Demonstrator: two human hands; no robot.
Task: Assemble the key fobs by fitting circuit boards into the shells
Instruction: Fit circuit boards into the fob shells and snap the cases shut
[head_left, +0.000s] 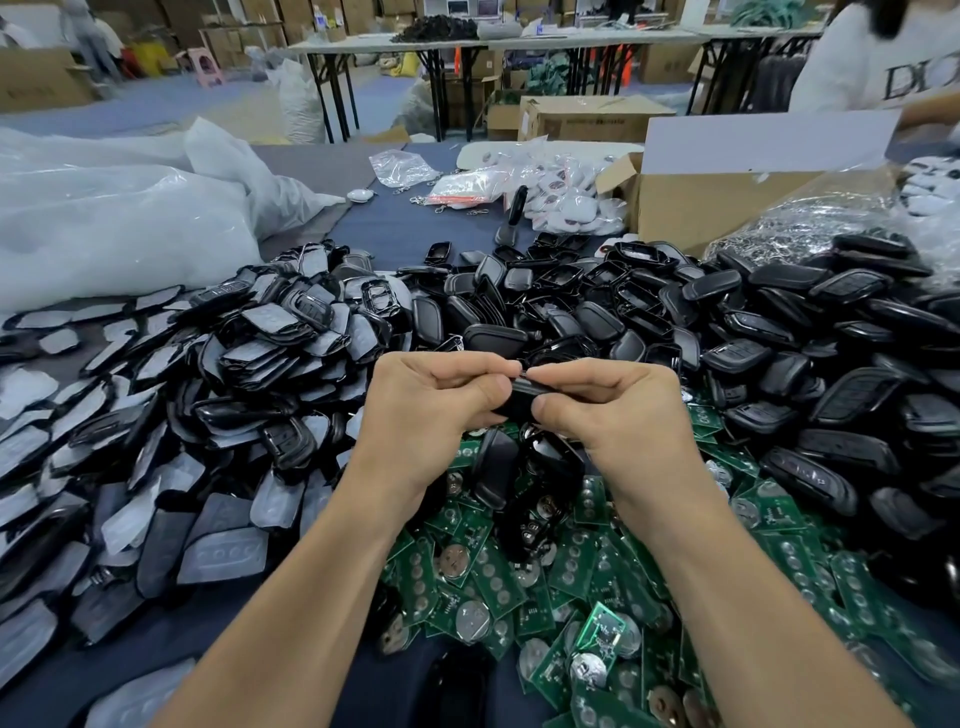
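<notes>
A black key fob shell is held edge-on between both hands above the table's middle. My left hand pinches its left end with thumb and curled fingers. My right hand grips its right end the same way. Most of the shell is hidden by the fingers, and I cannot tell whether a board is inside. Below the hands lies a heap of green circuit boards with coin cells. Two loose black shells rest on top of that heap.
Film-covered black shell halves pile up at left, plain black shells at right and behind. Clear plastic bags sit at the back left. A cardboard box stands at the back right, a person behind it.
</notes>
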